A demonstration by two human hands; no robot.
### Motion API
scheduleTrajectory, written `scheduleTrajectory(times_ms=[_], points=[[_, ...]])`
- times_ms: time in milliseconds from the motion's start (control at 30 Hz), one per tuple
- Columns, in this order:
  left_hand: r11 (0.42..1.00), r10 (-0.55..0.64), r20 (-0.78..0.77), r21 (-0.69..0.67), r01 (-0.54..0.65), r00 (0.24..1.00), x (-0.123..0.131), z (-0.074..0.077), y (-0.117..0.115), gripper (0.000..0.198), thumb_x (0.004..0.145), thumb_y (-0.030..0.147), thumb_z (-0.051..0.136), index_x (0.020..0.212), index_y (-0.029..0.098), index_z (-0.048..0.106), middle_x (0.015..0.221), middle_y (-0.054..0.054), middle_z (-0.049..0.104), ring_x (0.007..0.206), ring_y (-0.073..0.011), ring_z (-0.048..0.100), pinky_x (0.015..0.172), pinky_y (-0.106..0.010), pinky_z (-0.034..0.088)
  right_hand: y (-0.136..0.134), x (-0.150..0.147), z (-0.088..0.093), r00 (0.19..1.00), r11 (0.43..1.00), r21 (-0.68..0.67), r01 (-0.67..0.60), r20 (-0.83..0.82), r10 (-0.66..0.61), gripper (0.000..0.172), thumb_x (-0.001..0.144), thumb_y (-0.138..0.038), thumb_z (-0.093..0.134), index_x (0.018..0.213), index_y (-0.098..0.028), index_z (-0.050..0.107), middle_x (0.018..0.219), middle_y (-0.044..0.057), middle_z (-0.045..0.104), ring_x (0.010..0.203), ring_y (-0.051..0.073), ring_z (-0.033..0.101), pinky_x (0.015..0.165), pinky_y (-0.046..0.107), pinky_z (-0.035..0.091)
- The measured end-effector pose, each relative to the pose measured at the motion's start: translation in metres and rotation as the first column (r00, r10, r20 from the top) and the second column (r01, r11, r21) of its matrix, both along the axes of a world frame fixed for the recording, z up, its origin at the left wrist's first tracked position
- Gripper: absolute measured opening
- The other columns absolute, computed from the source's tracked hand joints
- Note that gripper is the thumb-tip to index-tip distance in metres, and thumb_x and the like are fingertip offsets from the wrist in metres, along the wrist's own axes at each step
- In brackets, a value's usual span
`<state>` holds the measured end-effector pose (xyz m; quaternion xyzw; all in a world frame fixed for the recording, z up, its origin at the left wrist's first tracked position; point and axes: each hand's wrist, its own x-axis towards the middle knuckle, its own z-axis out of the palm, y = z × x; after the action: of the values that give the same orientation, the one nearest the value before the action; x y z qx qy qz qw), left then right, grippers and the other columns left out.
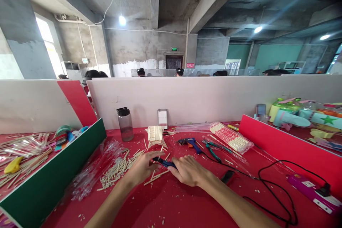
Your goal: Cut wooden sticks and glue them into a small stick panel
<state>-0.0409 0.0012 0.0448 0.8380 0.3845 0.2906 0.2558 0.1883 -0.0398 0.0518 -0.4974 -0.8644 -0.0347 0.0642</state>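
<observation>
My right hand [188,169] is wrapped around a dark blue hand tool [166,162] that looks like a utility knife. Its dark tip points left, toward my left hand [144,165]. My left fingers are curled around the tool's tip and seem to pinch a short wooden stick [161,150]; the grip is partly hidden. Just beyond my hands stands a small structure of wooden sticks [155,136]. Left of my left hand lies a pile of short cut sticks [117,172]. A few longer sticks [156,178] rest on the red tabletop below the tool.
A glue gun [189,142], pliers [213,149] and a bag of sticks [231,137] lie to the right. A cable runs to a purple power strip [311,192]. A bottle [125,124] and a phone [162,118] stand behind. Green [58,174] and red dividers [288,142] flank the table.
</observation>
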Motion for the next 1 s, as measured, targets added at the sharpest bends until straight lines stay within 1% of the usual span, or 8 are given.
scheduleTrajectory(times_ms=[100, 233, 300, 433, 600, 667, 833, 1000], points=[[1.000, 0.011, -0.013, 0.006, -0.011, 1.000, 0.000, 0.001, -0.001, 0.046, 0.080, 0.017, 0.063, 0.125, 0.027, 0.068, 0.125, -0.006, 0.071, 0.105, -0.0227, 0.068, 0.093, -0.031, 0.052, 0.000, 0.000, 0.000, 1.000, 1.000, 0.007, -0.002, 0.006, 0.002, 0.052, 0.102, -0.046, 0.025, 0.103, -0.014, 0.066, 0.088, 0.017, 0.075, 0.078, 0.033, 0.071, 0.069, 0.034, 0.042], [1.000, 0.013, -0.009, 0.009, -0.013, 1.000, 0.001, 0.003, -0.002, 0.046, 0.081, 0.019, 0.063, 0.126, 0.027, 0.068, 0.126, -0.006, 0.070, 0.105, -0.0230, 0.068, 0.088, -0.029, 0.053, 0.000, 0.000, 0.000, 1.000, 1.000, -0.009, 0.007, 0.003, -0.007, 0.052, 0.102, -0.046, 0.026, 0.105, -0.013, 0.065, 0.089, 0.018, 0.075, 0.079, 0.033, 0.071, 0.071, 0.034, 0.042], [1.000, 0.011, -0.009, 0.006, -0.010, 1.000, 0.001, 0.003, -0.002, 0.046, 0.081, 0.020, 0.063, 0.126, 0.026, 0.068, 0.126, -0.007, 0.070, 0.100, -0.0222, 0.069, 0.085, -0.028, 0.053, 0.000, 0.000, 0.000, 1.000, 1.000, -0.011, 0.007, 0.002, -0.007, 0.051, 0.102, -0.046, 0.026, 0.105, -0.014, 0.065, 0.090, 0.017, 0.075, 0.080, 0.032, 0.071, 0.071, 0.034, 0.042], [1.000, 0.016, -0.029, -0.016, -0.016, 0.999, 0.001, 0.001, -0.001, 0.048, 0.081, 0.018, 0.060, 0.128, 0.027, 0.066, 0.114, -0.005, 0.075, 0.088, -0.0199, 0.070, 0.083, -0.028, 0.053, 0.001, 0.001, 0.000, 1.000, 1.000, -0.003, 0.005, 0.012, -0.005, 0.052, 0.102, -0.047, 0.025, 0.103, -0.014, 0.066, 0.089, 0.017, 0.075, 0.079, 0.032, 0.071, 0.070, 0.034, 0.042], [1.000, 0.009, -0.010, -0.003, -0.009, 1.000, 0.002, 0.000, 0.000, 0.046, 0.080, 0.019, 0.062, 0.125, 0.027, 0.068, 0.126, -0.006, 0.070, 0.099, -0.0221, 0.068, 0.086, -0.028, 0.052, 0.001, 0.001, 0.000, 1.000, 1.000, 0.001, 0.002, 0.018, -0.002, 0.053, 0.102, -0.046, 0.025, 0.104, -0.013, 0.066, 0.090, 0.018, 0.075, 0.080, 0.032, 0.072, 0.070, 0.034, 0.042], [1.000, 0.015, 0.009, -0.017, -0.015, 1.000, 0.002, 0.002, -0.001, 0.044, 0.080, 0.021, 0.063, 0.124, 0.026, 0.069, 0.125, -0.007, 0.071, 0.099, -0.0228, 0.069, 0.085, -0.028, 0.052, 0.001, 0.002, 0.000, 1.000, 1.000, 0.002, 0.002, 0.007, -0.002, 0.053, 0.102, -0.046, 0.025, 0.104, -0.013, 0.066, 0.091, 0.018, 0.075, 0.080, 0.032, 0.072, 0.070, 0.034, 0.042], [0.978, 0.053, 0.077, -0.208, -0.036, 0.996, 0.002, 0.008, -0.004, 0.050, 0.084, 0.032, 0.062, 0.133, 0.020, 0.063, 0.105, -0.009, 0.076, 0.072, -0.0201, 0.071, 0.066, -0.027, 0.053, 0.003, 0.006, -0.004, 1.000, 1.000, 0.013, 0.016, -0.016, -0.016, 0.053, 0.102, -0.047, 0.025, 0.105, -0.014, 0.066, 0.090, 0.017, 0.075, 0.080, 0.033, 0.071, 0.069, 0.034, 0.042], [0.970, 0.070, 0.078, -0.237, -0.050, 0.994, -0.003, 0.004, -0.001, 0.054, 0.084, 0.037, 0.063, 0.134, 0.017, 0.062, 0.078, -0.006, 0.076, 0.070, -0.0210, 0.070, 0.064, -0.026, 0.050, 0.004, 0.013, -0.004, 0.998, 0.999, -0.004, 0.054, -0.018, -0.054, 0.054, 0.101, -0.052, 0.027, 0.108, -0.014, 0.065, 0.095, 0.018, 0.074, 0.086, 0.035, 0.070, 0.074, 0.037, 0.042]])
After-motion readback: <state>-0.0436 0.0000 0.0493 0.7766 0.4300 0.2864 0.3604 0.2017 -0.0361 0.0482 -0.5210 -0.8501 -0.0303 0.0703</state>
